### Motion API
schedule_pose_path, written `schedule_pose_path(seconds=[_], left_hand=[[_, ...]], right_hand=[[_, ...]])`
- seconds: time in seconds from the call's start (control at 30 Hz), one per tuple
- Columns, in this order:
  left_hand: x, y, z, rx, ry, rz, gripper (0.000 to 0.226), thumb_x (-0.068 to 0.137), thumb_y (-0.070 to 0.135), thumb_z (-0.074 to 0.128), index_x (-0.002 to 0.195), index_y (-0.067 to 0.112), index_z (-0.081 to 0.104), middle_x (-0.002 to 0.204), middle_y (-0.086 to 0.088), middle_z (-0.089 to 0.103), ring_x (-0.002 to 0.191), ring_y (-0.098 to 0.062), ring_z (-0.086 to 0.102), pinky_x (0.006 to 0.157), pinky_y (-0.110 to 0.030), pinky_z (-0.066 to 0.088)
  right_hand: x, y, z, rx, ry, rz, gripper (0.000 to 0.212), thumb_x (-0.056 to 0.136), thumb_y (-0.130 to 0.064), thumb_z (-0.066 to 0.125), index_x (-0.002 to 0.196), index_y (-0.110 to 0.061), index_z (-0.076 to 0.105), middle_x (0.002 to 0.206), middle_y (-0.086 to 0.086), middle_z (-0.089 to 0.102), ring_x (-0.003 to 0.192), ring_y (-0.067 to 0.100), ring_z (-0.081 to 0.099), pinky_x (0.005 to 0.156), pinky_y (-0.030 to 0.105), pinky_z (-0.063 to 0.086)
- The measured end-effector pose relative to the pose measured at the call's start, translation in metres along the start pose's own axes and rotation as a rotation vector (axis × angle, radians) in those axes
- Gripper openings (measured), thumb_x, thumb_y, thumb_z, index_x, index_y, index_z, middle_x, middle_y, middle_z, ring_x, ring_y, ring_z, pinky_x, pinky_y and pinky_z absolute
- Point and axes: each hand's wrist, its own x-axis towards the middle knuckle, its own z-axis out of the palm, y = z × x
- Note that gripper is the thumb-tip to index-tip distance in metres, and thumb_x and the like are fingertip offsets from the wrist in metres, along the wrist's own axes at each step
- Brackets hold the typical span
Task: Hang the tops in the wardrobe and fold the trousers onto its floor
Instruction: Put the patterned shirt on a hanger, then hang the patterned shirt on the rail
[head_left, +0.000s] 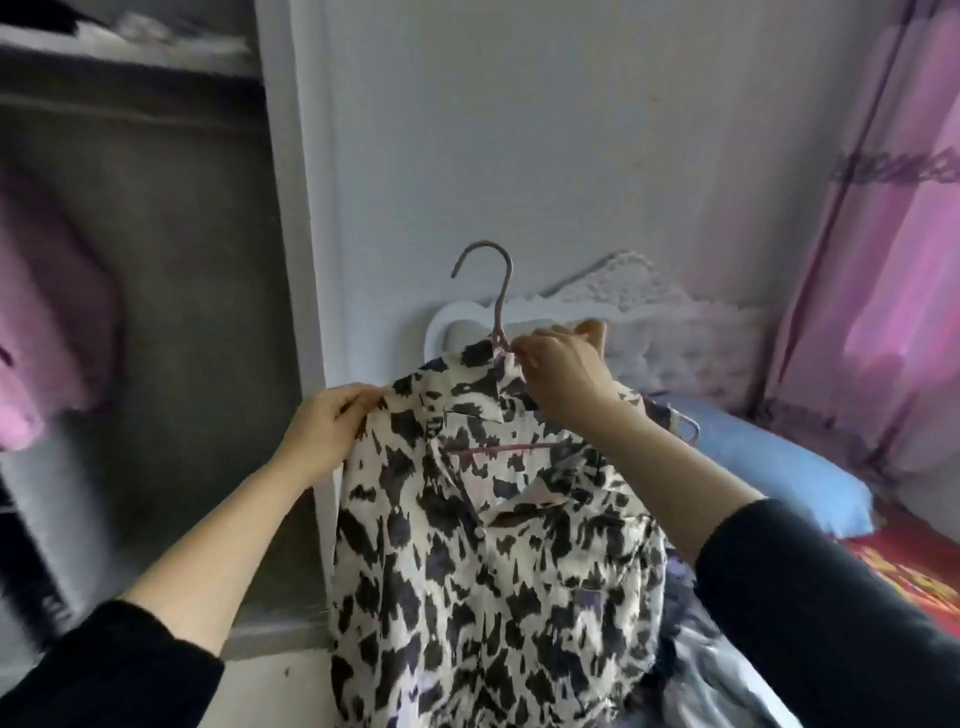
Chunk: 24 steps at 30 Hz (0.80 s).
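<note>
- Head view, the room: a pale wall (519, 130) fills the middle of the frame. An open wardrobe (156, 260) with a dark interior takes up the left side, blurred, and a pink garment (47, 322) hangs at its left edge.
- At the right are a pink curtain (883, 260), a white carved headboard (623, 291) and a blue pillow (769, 467) on the bed (914, 582).
- The patterned top (493, 571), cream with dark blotches, hangs in mid-frame between the two hands. It is already on a hanger (493, 280), outside the wardrobe and just right of the wardrobe's white side panel.
- The hanger's hook stands free above the collar, and its pink bar shows through the open neck.
- The left hand (327, 431), left of centre, pinches the top's shoulder edge between thumb and curled fingers.
- The right hand (561, 369), just right of the hook's base, has its fingers bunched together and pinches the hanger's neck at the collar.
- Handling, as a judgement: the fabric looks thin, light and limp, and likely smooth enough to slide off the hanger's arms if it is tipped.
- The surest hold is probably the stiff hanger neck below the hook, keeping the hanger level. The other hand can steady a shoulder seam and need not bear any weight.
- The open collar and front suggest the cloth could slip to one side, so the shoulders want settling evenly before the hook goes to the rail, which cannot be made out in the blur.
</note>
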Motion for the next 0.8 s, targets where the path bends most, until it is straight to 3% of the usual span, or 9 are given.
schedule_pose_path(seconds=[0.13,0.23,0.33,0.4,0.5,0.6,0.67,0.7,0.8], left_hand=[[0.010,-0.057,-0.080,0.084,0.096,-0.032,0.025,0.099,0.026,0.049,0.109,0.025,0.072,0.102,0.014,0.069,0.093,0.003,0.061,0.079,-0.017,0.048],[0.016,-0.090,-0.136,0.086,0.220,-0.044,0.020,0.096,0.026,0.056,0.103,0.023,0.074,0.091,0.025,0.069,0.084,0.015,0.059,0.074,-0.010,0.048],[0.021,-0.114,-0.182,0.011,0.263,-0.128,0.011,0.090,0.024,0.065,0.091,0.026,0.075,0.079,0.033,0.068,0.077,0.019,0.060,0.069,-0.007,0.047],[0.025,-0.129,-0.207,-0.135,0.300,-0.225,0.009,0.086,0.025,0.069,0.087,0.031,0.075,0.088,0.020,0.073,0.084,0.011,0.064,0.079,-0.018,0.049],[0.035,-0.145,-0.242,-0.335,0.441,-0.323,0.014,0.087,0.016,0.067,0.093,0.027,0.073,0.093,0.007,0.074,0.098,-0.004,0.065,0.099,-0.027,0.044],[0.043,-0.164,-0.264,-0.192,0.505,-0.361,0.016,0.088,0.016,0.067,0.098,0.026,0.072,0.090,0.015,0.071,0.099,-0.003,0.061,0.079,-0.009,0.041],[0.052,-0.180,-0.276,-0.080,0.530,-0.364,0.015,0.088,0.020,0.068,0.101,0.026,0.072,0.093,0.016,0.070,0.096,0.000,0.060,0.070,-0.005,0.040],[0.058,-0.186,-0.278,-0.007,0.539,-0.372,0.017,0.087,0.024,0.068,0.104,0.025,0.072,0.095,0.014,0.069,0.094,-0.002,0.060,0.073,-0.009,0.044],[0.085,-0.213,-0.292,0.378,0.531,-0.429,0.030,0.087,0.038,0.067,0.117,0.032,0.065,0.089,0.010,0.069,0.096,-0.020,0.062,0.093,-0.043,0.047]], right_hand=[[0.041,-0.060,0.051,0.008,-0.072,0.022,0.021,0.096,-0.017,0.053,0.088,-0.029,0.068,0.077,-0.007,0.065,0.084,0.018,0.059,0.090,0.038,0.017],[0.072,-0.104,0.085,0.113,-0.084,0.031,0.028,0.092,-0.010,0.047,0.091,-0.023,0.072,0.081,-0.001,0.070,0.082,0.022,0.062,0.080,0.035,0.019],[0.106,-0.147,0.107,0.299,-0.127,0.026,0.027,0.093,-0.015,0.050,0.103,-0.022,0.074,0.097,0.003,0.074,0.088,0.029,0.065,0.090,0.038,0.041],[0.128,-0.172,0.119,0.368,-0.123,0.015,0.024,0.093,-0.019,0.054,0.106,-0.022,0.074,0.101,0.003,0.074,0.090,0.030,0.066,0.090,0.044,0.050],[0.162,-0.201,0.138,0.364,-0.165,-0.005,0.023,0.092,-0.020,0.054,0.098,-0.019,0.075,0.095,0.002,0.074,0.084,0.030,0.066,0.081,0.040,0.054],[0.191,-0.223,0.157,0.470,-0.178,0.021,0.020,0.091,-0.018,0.058,0.082,-0.018,0.075,0.074,0.006,0.067,0.069,0.030,0.058,0.063,0.031,0.051],[0.211,-0.244,0.171,0.546,-0.183,-0.005,0.018,0.093,-0.022,0.060,0.090,-0.020,0.078,0.076,0.006,0.068,0.068,0.026,0.058,0.059,0.028,0.048],[0.218,-0.253,0.176,0.572,-0.190,-0.031,0.018,0.093,-0.024,0.061,0.095,-0.021,0.078,0.075,0.004,0.068,0.065,0.022,0.056,0.055,0.024,0.044],[0.249,-0.285,0.202,0.668,-0.179,-0.085,0.018,0.094,-0.022,0.061,0.099,-0.020,0.077,0.065,-0.007,0.062,0.057,0.010,0.049,0.049,0.016,0.032]])
